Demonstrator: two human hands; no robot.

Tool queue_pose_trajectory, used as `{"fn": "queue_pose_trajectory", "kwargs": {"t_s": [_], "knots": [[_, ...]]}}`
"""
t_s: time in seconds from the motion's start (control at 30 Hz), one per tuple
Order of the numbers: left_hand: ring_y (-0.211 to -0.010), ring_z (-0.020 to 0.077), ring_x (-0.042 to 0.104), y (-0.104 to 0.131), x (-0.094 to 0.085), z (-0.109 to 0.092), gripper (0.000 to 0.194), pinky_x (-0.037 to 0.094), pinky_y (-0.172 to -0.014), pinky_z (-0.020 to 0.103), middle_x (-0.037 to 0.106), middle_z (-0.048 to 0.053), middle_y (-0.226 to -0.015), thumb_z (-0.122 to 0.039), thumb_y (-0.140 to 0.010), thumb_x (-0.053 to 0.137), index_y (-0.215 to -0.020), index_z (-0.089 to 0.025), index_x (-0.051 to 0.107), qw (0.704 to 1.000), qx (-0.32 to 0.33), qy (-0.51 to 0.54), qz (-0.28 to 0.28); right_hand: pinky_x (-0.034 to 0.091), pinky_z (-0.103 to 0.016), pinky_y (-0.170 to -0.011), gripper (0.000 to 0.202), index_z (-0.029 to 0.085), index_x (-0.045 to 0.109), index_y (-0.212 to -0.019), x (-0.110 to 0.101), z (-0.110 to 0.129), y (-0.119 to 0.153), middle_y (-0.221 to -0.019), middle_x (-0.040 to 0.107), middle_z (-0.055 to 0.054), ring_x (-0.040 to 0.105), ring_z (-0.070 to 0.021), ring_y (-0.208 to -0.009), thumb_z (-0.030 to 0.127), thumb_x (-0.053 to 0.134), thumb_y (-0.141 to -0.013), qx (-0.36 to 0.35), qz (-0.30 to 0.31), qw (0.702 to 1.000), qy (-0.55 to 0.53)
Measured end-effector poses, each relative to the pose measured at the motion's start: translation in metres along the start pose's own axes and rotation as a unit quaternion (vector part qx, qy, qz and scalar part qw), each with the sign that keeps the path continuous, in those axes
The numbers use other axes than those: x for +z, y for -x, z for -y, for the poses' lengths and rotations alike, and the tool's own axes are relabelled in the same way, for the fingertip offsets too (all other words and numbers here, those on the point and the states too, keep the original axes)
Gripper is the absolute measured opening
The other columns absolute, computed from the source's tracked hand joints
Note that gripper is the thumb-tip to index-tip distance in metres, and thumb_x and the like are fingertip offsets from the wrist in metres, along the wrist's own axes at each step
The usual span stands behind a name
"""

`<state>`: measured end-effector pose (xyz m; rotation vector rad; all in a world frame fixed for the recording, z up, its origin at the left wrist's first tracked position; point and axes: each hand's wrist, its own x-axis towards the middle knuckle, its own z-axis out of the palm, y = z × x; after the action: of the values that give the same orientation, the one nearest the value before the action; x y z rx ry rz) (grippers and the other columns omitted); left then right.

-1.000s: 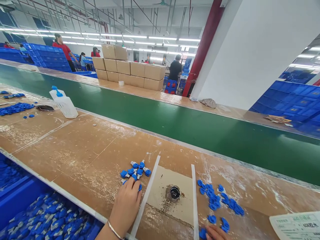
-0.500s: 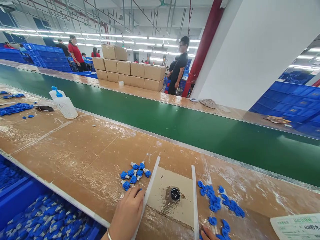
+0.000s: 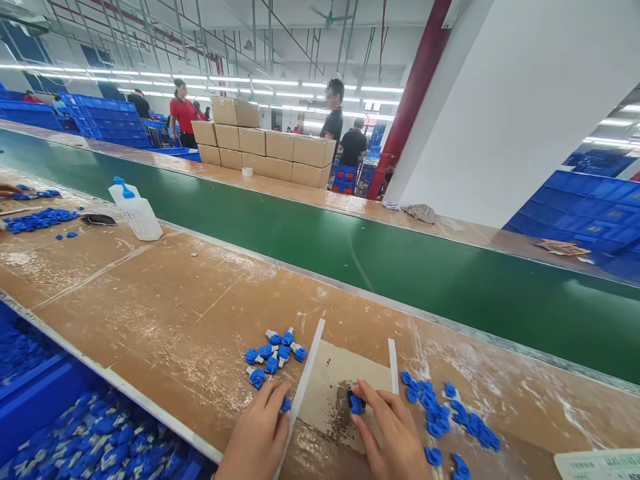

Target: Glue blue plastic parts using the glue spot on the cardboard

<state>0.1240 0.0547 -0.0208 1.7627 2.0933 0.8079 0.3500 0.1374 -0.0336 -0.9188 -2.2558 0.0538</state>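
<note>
R hand pinches a blue cap w/ fingertips, pressing it onto the dark socket at the hand's 11 o'clock. L hand lies flat, fingers loose, touching one blue piece at its 1 o'clock; the small pile is just beyond at 12.

blue plastic parts with white ends are lying on a brown worktop; solid blue pieces are lying right of two white strips. a green conveyor belt is running beyond, past tan cartons, a red pillar and blue crates.
</note>
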Motion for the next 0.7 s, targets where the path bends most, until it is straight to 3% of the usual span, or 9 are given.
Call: {"fn": "queue_pose_trajectory", "kwargs": {"t_s": [0.17,0.3,0.4,0.5,0.6,0.63,0.7], "knots": [[-0.107,0.0255,0.06,0.004,-0.006,0.002,0.033,0.051,-0.091,0.04,0.061,0.012,-0.118,-0.024,-0.085,0.043,-0.112,-0.02,0.061,0.996,-0.055,0.065,0.034,0.054,-0.029,-0.08,0.045,0.017,0.037,-0.135,0.011,-0.001,-0.003,-0.103,0.065,-0.007,0.061,-0.0177,-0.094,0.021,0.047,-0.091,0.012,0.051,0.999,-0.003],[-0.106,0.0256,0.059,0.002,-0.011,-0.001,0.03,0.047,-0.093,0.04,0.06,0.011,-0.114,-0.025,-0.084,0.047,-0.109,-0.02,0.063,0.988,-0.076,0.131,0.035,0.053,-0.029,-0.08,0.045,0.016,0.036,-0.134,0.014,-0.002,0.001,-0.102,0.066,-0.006,0.061,-0.0175,-0.093,0.02,0.047,-0.091,0.015,0.045,0.999,0.012],[-0.092,0.0228,0.061,0.0,-0.012,-0.004,0.024,0.049,-0.084,0.036,0.062,0.008,-0.101,-0.024,-0.081,0.052,-0.101,-0.022,0.065,0.973,-0.081,0.213,0.045,0.052,-0.029,-0.078,0.046,0.016,0.037,-0.135,0.015,-0.005,0.005,-0.102,0.068,-0.005,0.061,-0.018,-0.091,0.024,0.05,-0.091,0.003,0.034,0.999,0.027],[-0.079,0.0184,0.06,0.0,-0.007,-0.004,0.016,0.049,-0.071,0.029,0.062,0.005,-0.092,-0.024,-0.077,0.06,-0.091,-0.02,0.067,0.931,-0.105,0.344,0.059,0.05,-0.03,-0.077,0.046,0.021,0.039,-0.135,0.015,-0.002,0.01,-0.103,0.07,-0.002,0.062,-0.0184,-0.089,0.029,0.051,-0.091,0.012,0.01,1.0,0.003],[-0.07,0.0146,0.058,0.002,0.002,-0.007,0.024,0.048,-0.061,0.024,0.063,0.004,-0.084,-0.032,-0.073,0.069,-0.091,-0.018,0.066,0.856,-0.154,0.485,0.095,0.047,-0.034,-0.084,0.042,0.025,0.047,-0.129,0.014,0.013,0.015,-0.102,0.07,-0.003,0.062,-0.0199,-0.093,0.041,0.05,-0.091,0.145,-0.042,0.981,-0.12],[-0.066,0.0135,0.058,0.003,0.004,-0.009,0.029,0.047,-0.059,0.024,0.064,0.003,-0.08,-0.036,-0.072,0.072,-0.093,-0.017,0.066,0.831,-0.168,0.518,0.109,0.046,-0.033,-0.086,0.042,0.025,0.049,-0.127,0.013,0.021,0.016,-0.102,0.07,-0.003,0.063,-0.0199,-0.094,0.045,0.051,-0.09,0.204,-0.063,0.959,-0.186],[-0.061,0.0116,0.058,0.005,0.008,-0.016,0.037,0.048,-0.059,0.023,0.066,0.002,-0.072,-0.041,-0.07,0.074,-0.095,-0.016,0.066,0.794,-0.183,0.565,0.126,0.047,-0.03,-0.086,0.043,0.026,0.053,-0.121,0.01,0.037,0.017,-0.101,0.071,-0.004,0.064,-0.0187,-0.093,0.049,0.059,-0.084,0.304,-0.1,0.883,-0.343]]}}
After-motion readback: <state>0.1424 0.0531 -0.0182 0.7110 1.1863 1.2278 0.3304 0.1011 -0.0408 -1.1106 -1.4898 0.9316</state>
